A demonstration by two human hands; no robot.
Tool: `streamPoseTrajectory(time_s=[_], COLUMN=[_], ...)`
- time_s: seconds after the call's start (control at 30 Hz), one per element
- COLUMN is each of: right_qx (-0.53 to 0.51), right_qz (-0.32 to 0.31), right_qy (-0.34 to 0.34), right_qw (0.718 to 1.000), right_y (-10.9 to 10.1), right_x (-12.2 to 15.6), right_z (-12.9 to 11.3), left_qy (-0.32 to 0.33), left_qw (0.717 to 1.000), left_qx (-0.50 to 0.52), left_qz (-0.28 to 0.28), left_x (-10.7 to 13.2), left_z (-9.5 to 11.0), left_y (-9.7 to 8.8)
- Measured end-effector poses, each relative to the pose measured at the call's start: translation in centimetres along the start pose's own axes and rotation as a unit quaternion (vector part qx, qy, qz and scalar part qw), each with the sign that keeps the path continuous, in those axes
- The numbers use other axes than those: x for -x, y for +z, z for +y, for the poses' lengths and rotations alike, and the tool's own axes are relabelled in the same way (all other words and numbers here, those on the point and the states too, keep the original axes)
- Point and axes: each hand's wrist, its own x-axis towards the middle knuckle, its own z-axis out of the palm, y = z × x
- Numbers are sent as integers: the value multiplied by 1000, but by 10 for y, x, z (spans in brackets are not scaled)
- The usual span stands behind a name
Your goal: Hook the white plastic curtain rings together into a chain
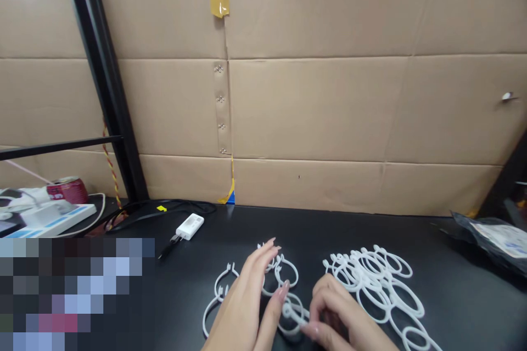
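left hand [249,301] wide, fingers flat on loose rings [287,270] | right hand [335,312] closed, pinching white ring [293,313], which lies between both hands | ring pile [379,285] just beyond right hand | white adapter [190,226] well beyond left hand

Black counter [255,225], matte, runs L to R in front of me. Right of centre: heap of white rings [379,285], overlapping. Centre-left, nearer me: a few loose rings [222,290] lying flat, just apart from the heap. Further back: white adapter [190,226] w/ a black cable [166,249] plugged in, more black cords [140,209] behind it. Far left: white-blue power strip [53,216]. Far right: black plastic bag [489,237] w/ white label.
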Motion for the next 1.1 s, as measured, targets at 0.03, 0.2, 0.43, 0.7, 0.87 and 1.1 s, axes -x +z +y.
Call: streamPoseTrajectory(time_s=[0.03, 0.2, 0.43, 0.7, 0.87, 1.1], right_qx=[-40, -215, -135, 211, 362, 493], right_qz=[11, -3, 71, 65, 66, 174], right_qy=[20, 100, 68, -81, -187, -332], right_qw=[999, 971, 986, 972, 911, 785], right_y=[0, 0, -10, -11, -13, -10], right_x=[-3, -14, -11, 2, 10, 4], right_z=[5, 35, 21, 12, 4, 7], left_qy=[6, 25, 49, 77, 95, 116], left_qw=[1000, 999, 998, 995, 993, 987], left_qx=[-9, -41, -49, -61, -42, -56], left_qz=[-2, -4, 7, -5, -64, -92], left_x=[-1, -1, 4, 1, 0, -1], left_z=[1, -1, -9, -4, -3, -2], left_y=[-1, 1, 8, 5, 6, 6])
